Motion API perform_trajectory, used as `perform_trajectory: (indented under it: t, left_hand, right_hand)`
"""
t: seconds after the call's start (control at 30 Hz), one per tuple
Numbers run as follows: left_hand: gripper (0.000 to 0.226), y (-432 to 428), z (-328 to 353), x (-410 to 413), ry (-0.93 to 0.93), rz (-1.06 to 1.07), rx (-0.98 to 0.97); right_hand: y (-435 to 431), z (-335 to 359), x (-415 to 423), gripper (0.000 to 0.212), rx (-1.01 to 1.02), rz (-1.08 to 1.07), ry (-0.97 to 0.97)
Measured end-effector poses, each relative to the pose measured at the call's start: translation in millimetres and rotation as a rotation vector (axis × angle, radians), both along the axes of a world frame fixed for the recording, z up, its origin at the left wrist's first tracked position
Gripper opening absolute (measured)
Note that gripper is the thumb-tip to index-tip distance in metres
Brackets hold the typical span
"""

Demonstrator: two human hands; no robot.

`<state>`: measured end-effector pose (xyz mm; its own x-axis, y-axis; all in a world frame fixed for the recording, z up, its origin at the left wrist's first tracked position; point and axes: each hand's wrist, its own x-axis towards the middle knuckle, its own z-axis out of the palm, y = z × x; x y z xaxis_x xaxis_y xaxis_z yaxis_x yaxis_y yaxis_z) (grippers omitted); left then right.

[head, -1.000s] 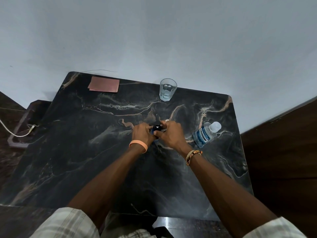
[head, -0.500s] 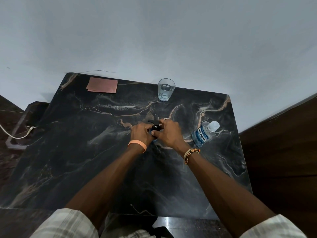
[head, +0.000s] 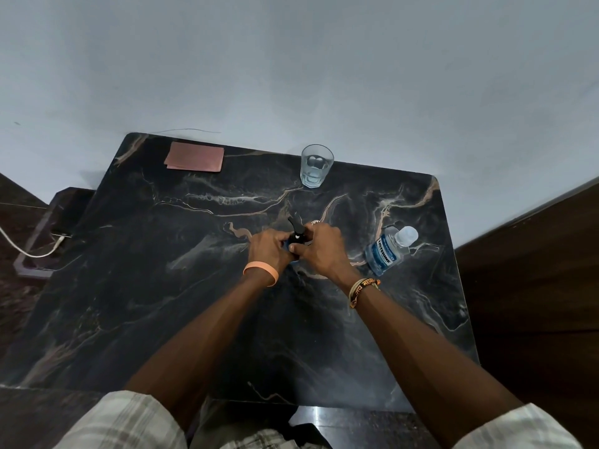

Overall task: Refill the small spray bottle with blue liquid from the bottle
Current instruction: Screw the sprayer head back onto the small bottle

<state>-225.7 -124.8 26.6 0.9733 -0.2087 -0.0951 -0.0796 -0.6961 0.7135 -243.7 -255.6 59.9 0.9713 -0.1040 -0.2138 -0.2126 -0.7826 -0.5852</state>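
While forearms (head: 207,325) angle inward | left hand (head: 267,246) grips spray bottle (head: 296,236) | right hand (head: 324,251) pinches it (fingers curled)

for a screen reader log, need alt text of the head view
The left hand and right hand grip a small spray bottle with a black top over a dark marble table. A capped bottle of blue liquid stands to their right; a glass and a pink card sit near the far edge.
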Motion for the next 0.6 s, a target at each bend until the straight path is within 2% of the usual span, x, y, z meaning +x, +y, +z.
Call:
perform_trajectory:
  t: [0.07, 0.13, 0.17, 0.23, 0.3, 0.37, 0.43, 0.6]
  left_hand:
    - [0.020, -0.3, 0.2, 0.3, -0.001, -0.007, 0.001]
    - [0.021, -0.3, 0.1, -1.2, -0.003, -0.001, -0.019]
    - [0.022, 0.0, 0.0, -1.5, -0.003, 0.002, -0.027]
    - [0.022, 0.9, -0.1, -1.6, 0.001, -0.001, -0.021]
    - [0.019, 0.2, 1.0, -0.4, 0.008, -0.010, 0.001]
    - [0.018, -0.2, 1.8, 0.4, 0.011, -0.002, 0.004]
    - [0.018, -0.1, 1.6, 0.1, 0.017, 0.004, 0.003]
    - [0.017, 0.4, -0.6, 0.5, 0.019, 0.010, 0.001]
  right_hand:
    - [-0.3, 2.9, 0.5, 0.031, 0.010, 0.024, 0.006]
    - [-1.3, 2.8, 1.9, 0.016, -0.006, 0.029, 0.022]
    - [-1.6, 2.6, 2.0, 0.015, -0.006, 0.016, 0.017]
    - [-0.1, 2.5, 0.7, 0.027, -0.013, -0.011, 0.003]
    - [0.0, 1.4, 0.1, 0.019, 0.000, -0.002, -0.008]
    - [0.3, 1.8, 0.8, 0.025, 0.002, 0.016, -0.006]
    - [-1.3, 0.6, 2.1, 0.018, -0.006, 0.014, 0.009]
    - [2.0, -0.5, 0.7, 0.021, -0.019, 0.000, 0.003]
